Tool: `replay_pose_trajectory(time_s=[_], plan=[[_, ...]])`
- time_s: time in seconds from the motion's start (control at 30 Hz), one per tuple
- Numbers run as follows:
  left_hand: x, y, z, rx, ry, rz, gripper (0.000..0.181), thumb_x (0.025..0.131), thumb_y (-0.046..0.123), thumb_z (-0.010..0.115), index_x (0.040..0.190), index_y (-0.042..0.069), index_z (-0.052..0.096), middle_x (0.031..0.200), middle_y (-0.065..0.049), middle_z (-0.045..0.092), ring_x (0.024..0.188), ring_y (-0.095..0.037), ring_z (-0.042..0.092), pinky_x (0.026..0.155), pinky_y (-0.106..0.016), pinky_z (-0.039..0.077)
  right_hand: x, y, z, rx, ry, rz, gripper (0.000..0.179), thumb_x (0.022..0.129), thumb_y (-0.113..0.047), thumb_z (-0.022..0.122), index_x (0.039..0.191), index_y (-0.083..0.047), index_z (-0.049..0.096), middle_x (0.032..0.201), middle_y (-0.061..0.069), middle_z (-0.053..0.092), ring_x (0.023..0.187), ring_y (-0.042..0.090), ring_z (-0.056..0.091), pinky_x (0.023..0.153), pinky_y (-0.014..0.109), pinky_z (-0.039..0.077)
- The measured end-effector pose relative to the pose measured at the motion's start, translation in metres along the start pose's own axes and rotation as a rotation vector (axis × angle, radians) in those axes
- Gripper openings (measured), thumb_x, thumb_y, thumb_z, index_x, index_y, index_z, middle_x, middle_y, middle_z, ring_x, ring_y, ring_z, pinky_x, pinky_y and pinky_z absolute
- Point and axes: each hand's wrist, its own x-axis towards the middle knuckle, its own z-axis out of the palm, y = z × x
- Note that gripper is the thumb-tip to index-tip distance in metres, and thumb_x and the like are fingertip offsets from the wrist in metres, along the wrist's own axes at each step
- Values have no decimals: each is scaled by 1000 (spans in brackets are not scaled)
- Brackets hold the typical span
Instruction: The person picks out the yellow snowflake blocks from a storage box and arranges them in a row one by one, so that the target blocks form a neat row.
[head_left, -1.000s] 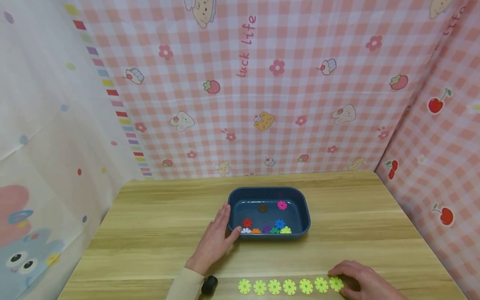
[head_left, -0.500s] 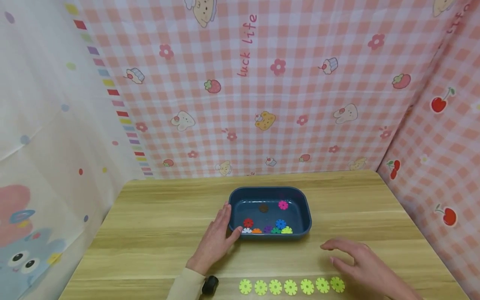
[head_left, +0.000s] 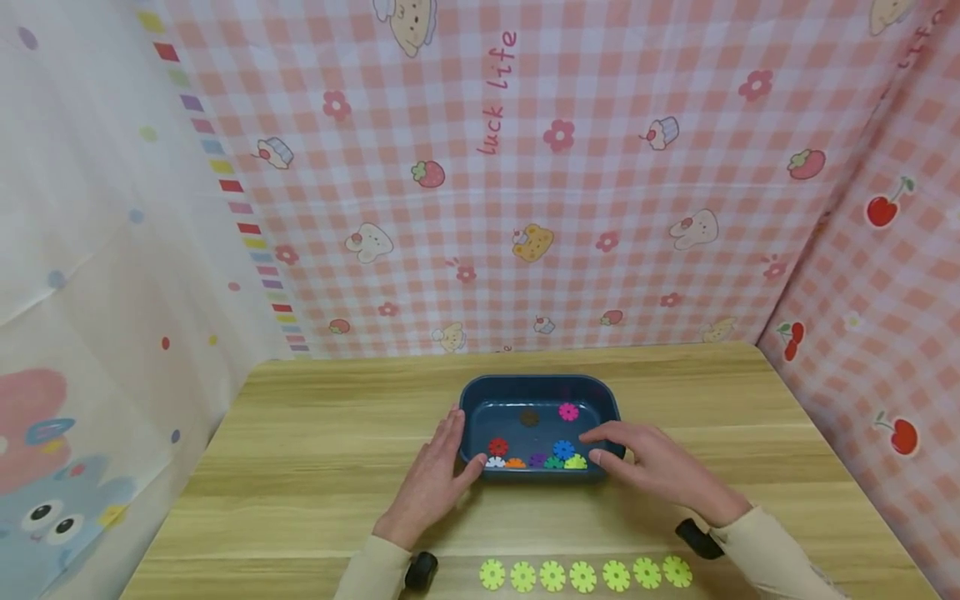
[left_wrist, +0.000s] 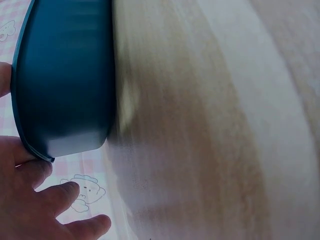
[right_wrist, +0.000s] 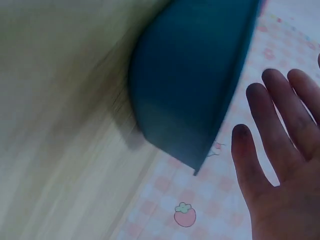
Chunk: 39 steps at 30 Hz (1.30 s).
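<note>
A dark blue tray (head_left: 536, 473) holds several small notched plastic discs, among them a pink disc (head_left: 568, 412), a brown disc (head_left: 529, 417), a red disc (head_left: 498, 447) and a blue disc (head_left: 563, 450). At its front wall lies a yellow-green disc (head_left: 576, 462), partly cut off by the rim. My left hand (head_left: 426, 492) rests along the tray's left end, fingers extended, thumb at the front corner. Over the right end reaches my right hand (head_left: 663, 467), thumb and index finger spread apart near the blue and yellow-green discs, nothing between them. The right wrist view shows its fingers (right_wrist: 262, 107) fairly straight beside the tray.
A row of several yellow-green discs (head_left: 582, 576) lies along the front of the wooden table (head_left: 337, 433). Black wrist bands (head_left: 422, 570) sit at both sleeves. Pink checked cloth (head_left: 450, 217) hangs behind the table and at its right.
My right hand has left the right end of the disc row, where it touched the last disc, and moved forward and left over the tray. My left hand stays at the tray.
</note>
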Motion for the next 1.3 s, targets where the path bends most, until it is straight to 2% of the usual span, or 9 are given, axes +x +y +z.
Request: replay_pose_trajectory(time_s=[0.23,0.33,0.5,0.7,0.83,0.93,1.1,1.17,1.3], plan=[[1,-2,2,7,-6,-4,80,106,47,56,164,2,24,172,-12,18,155,-39,23,120,-64,26,28,11,2,-50,-138,-67,40,111,-38,47,130,-12,71,122,-2,74,109,14,70,93,45,58],[2,-2,2,10,-4,-4,80,105,47,56,164,3,24,172,-12,18,155,-38,23,120,-64,26,36,13,5,-74,-160,-101,41,113,-37,43,116,-11,75,97,-8,72,85,6,67,81,36,58],[1,-2,3,20,-2,6,80,105,47,56,164,2,25,172,-12,19,155,-39,24,119,-64,28,42,17,13,-72,-234,-49,50,114,-39,38,82,-14,66,61,-14,36,52,2,33,57,23,35],[2,-2,3,20,-3,1,80,106,47,56,164,2,25,172,-12,20,155,-38,24,119,-65,28,47,16,19,-81,-293,-6,53,113,-45,33,67,-24,47,55,-13,28,48,4,21,51,23,22],[1,-3,2,12,0,-1,80,106,46,56,164,2,24,172,-12,20,156,-37,23,119,-65,26,55,15,21,-72,-297,-4,54,114,-44,32,69,-20,52,56,-13,29,49,4,25,53,24,26],[1,-4,2,11,1,-3,80,106,46,56,164,2,24,172,-12,19,156,-36,23,119,-65,26,61,14,22,-43,-305,44,58,114,-46,30,84,-14,70,59,-9,34,54,6,37,63,27,42],[1,-4,2,8,0,-4,79,106,46,56,163,1,24,172,-13,19,155,-38,23,119,-65,27,70,16,25,19,-315,144,65,111,-54,28,125,-11,74,105,2,72,107,23,67,106,52,47],[1,-4,3,10,2,2,79,106,45,55,163,0,24,171,-13,19,155,-38,24,119,-65,27,74,19,27,38,-305,118,60,112,-51,33,130,-9,72,124,4,71,117,26,66,105,54,48],[1,-3,3,12,10,16,79,106,45,55,163,-1,25,171,-14,20,154,-39,25,118,-65,28,84,27,29,41,-263,2,35,110,-29,53,129,-7,71,121,3,73,109,20,69,95,46,55]])
